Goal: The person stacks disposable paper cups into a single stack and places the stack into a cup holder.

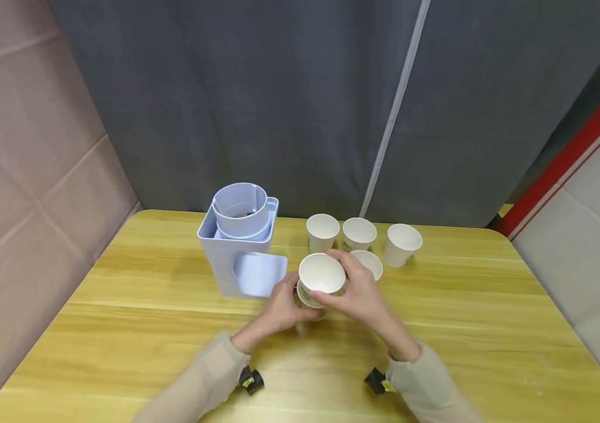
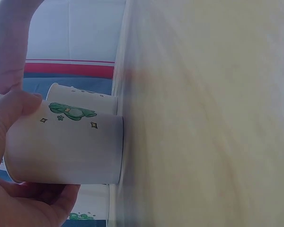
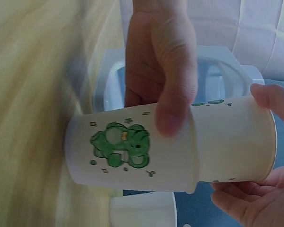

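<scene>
Two white paper cups stand one in the other in front of me. My left hand (image 1: 282,306) grips the lower cup (image 3: 120,151), which has a green cartoon print and rests upright on the table. Thumb and fingers of my right hand (image 1: 359,295) hold the upper cup (image 3: 232,142) near its rim. Its base is sunk partway into the lower cup, and its mouth faces up in the head view. A white cup (image 1: 368,263) stands just behind my right hand, partly hidden by it.
Behind the hands stand three more white cups, a left one (image 1: 323,230), a middle one (image 1: 359,232) and a right one (image 1: 403,242). A pale blue plastic box (image 1: 216,258) holding a round tube (image 1: 240,205) stands left of them. The wooden table (image 1: 469,329) meets a dark curtain (image 1: 279,106).
</scene>
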Tool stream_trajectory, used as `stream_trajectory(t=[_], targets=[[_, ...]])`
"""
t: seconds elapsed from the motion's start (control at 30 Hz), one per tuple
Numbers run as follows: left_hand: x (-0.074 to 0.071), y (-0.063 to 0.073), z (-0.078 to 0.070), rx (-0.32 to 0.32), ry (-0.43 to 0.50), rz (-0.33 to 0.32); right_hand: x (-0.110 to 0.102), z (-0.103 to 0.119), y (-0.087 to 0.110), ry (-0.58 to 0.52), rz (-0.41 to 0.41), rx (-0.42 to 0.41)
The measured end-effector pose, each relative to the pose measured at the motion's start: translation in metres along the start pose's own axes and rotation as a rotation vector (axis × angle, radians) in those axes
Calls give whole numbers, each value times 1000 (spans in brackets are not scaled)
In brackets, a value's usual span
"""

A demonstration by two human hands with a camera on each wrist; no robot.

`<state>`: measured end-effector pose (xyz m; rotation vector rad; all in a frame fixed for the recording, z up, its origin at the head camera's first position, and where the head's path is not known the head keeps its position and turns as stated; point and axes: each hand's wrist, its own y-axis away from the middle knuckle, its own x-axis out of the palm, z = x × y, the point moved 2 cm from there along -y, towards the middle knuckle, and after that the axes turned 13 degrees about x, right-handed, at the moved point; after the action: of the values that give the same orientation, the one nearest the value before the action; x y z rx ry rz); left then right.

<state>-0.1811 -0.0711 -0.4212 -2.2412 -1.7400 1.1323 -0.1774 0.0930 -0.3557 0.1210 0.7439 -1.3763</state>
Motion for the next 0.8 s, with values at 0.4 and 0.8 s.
stream_trajectory(t=[0.4, 0.8], targets=[[2, 2, -1, -18, 21, -8, 8, -9, 5, 32, 44, 27], [0, 1, -1, -8, -20, 4, 12, -13, 7, 74, 32, 23]])
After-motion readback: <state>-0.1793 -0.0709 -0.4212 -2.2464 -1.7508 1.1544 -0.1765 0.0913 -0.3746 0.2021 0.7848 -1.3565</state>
